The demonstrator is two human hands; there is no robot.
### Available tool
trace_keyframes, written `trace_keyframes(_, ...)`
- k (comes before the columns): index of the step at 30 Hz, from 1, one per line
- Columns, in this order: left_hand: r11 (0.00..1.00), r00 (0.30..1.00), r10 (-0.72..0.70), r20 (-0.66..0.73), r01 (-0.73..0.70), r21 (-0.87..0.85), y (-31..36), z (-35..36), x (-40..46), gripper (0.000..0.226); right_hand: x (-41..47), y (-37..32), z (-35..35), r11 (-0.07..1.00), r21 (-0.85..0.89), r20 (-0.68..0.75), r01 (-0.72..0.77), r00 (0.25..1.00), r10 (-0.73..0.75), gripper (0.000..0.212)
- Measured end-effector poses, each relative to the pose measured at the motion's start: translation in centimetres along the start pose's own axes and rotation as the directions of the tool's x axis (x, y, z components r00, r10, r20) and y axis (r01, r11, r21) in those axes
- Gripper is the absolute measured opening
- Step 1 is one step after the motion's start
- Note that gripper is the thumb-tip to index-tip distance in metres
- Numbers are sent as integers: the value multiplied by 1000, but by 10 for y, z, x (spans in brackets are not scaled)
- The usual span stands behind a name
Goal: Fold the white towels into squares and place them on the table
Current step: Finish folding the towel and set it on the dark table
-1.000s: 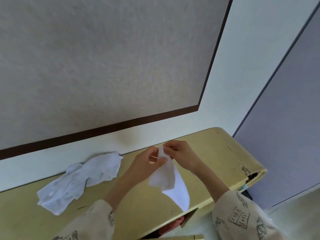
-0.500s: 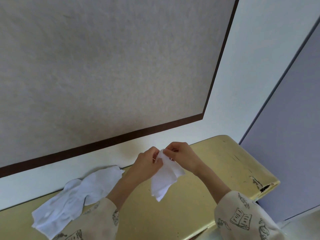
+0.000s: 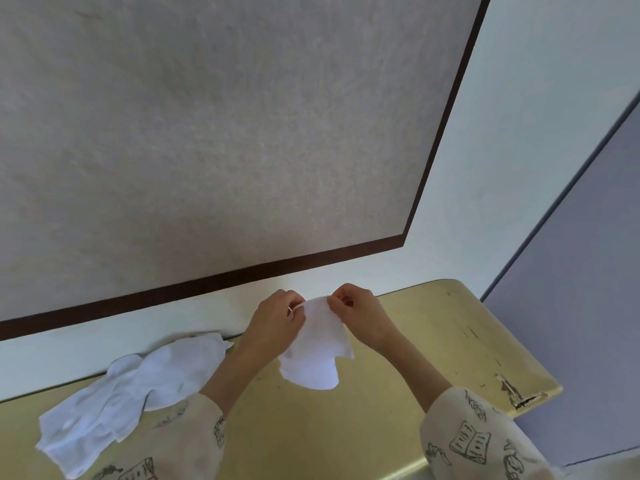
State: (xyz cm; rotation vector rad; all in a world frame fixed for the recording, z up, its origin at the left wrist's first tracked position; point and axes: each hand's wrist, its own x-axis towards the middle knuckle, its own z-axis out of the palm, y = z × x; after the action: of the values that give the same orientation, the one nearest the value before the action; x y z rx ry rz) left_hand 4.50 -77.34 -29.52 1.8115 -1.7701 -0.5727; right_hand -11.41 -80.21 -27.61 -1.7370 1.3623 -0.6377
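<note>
wall (image 3: pixel 502 140): white | panel (image 3: pixel 207 133): beige, dark-brown border | partition (image 3: pixel 588 306): lavender, right

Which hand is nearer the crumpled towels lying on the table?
Left. The left hand pinches the held towel just right of the crumpled towels; the right hand pinches the same towel's other corner, farther right.

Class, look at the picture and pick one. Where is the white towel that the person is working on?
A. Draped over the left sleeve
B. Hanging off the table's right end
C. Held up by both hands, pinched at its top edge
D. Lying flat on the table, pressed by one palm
C: the left hand and right hand each pinch the top edge of the towel, which hangs down between them over the table.
</note>
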Motion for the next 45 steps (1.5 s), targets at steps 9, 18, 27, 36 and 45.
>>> trace_keyframes(9,996,1000,-2,-12,1,-89,40,-13,42,20,11,55,-32,991,-136,77,2,997,9,17)
trace_keyframes(18,995,989,-104,106,102,22,13,-19,68,19,36,104,-64,964,-254,71,-84,992,105,34)
trace_keyframes(27,968,971,-238,-11,239,73,-30,-12,91,20,89,101,-76,974,-196,-36,-115,993,110,23)
trace_keyframes(36,981,978,-192,83,191,16,-66,31,32,17,42,138,-70,973,-203,8,-113,993,118,19)
trace_keyframes(45,933,842,-354,407,347,93,-118,126,-55,15,-26,232,-10,857,-405,207,-319,881,426,24)
